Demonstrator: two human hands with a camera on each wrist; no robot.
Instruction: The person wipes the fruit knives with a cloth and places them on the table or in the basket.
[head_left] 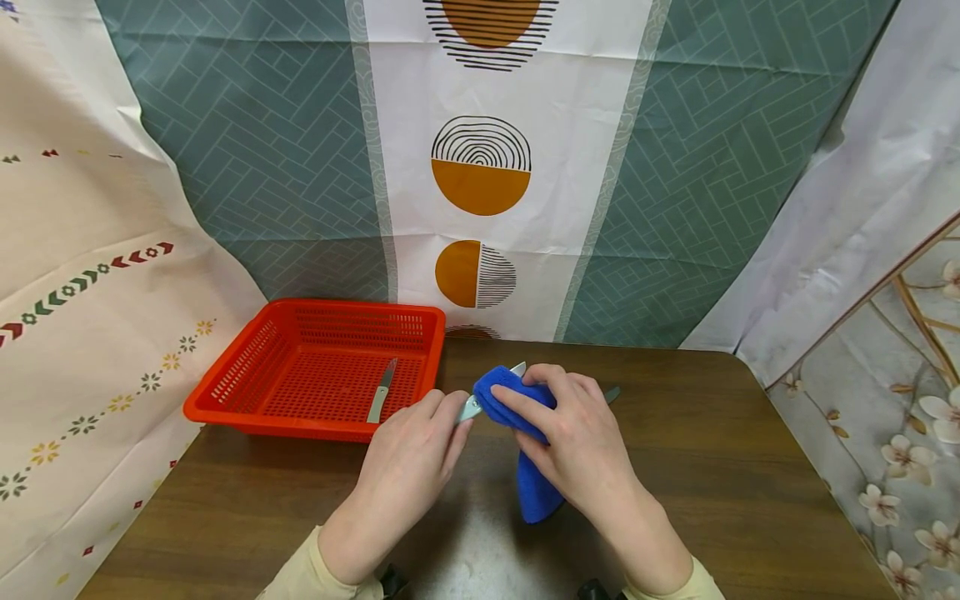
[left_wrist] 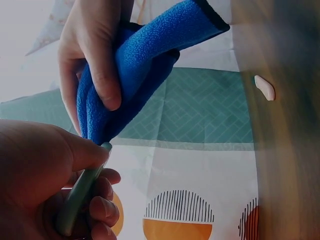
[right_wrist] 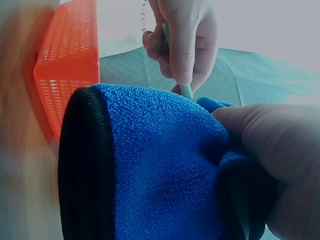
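Observation:
My left hand (head_left: 414, 442) grips the pale green handle (left_wrist: 80, 195) of a small knife (head_left: 469, 409). Around its blade my right hand (head_left: 581, 433) pinches a folded blue cloth (head_left: 536, 487) with dark edging. The blade's tip pokes out past the cloth in the head view, while most of the blade is covered. In the right wrist view the cloth (right_wrist: 160, 160) hangs large in front, and the left hand (right_wrist: 187, 42) shows behind it on the handle.
A red plastic basket (head_left: 288, 427) stands at the left of the wooden table (head_left: 712, 467), with another knife (head_left: 383, 390) lying in it. Beyond my right hand, a dark greenish tip (head_left: 613, 394) of something shows. In the left wrist view a small pale object (left_wrist: 265, 88) lies on the table.

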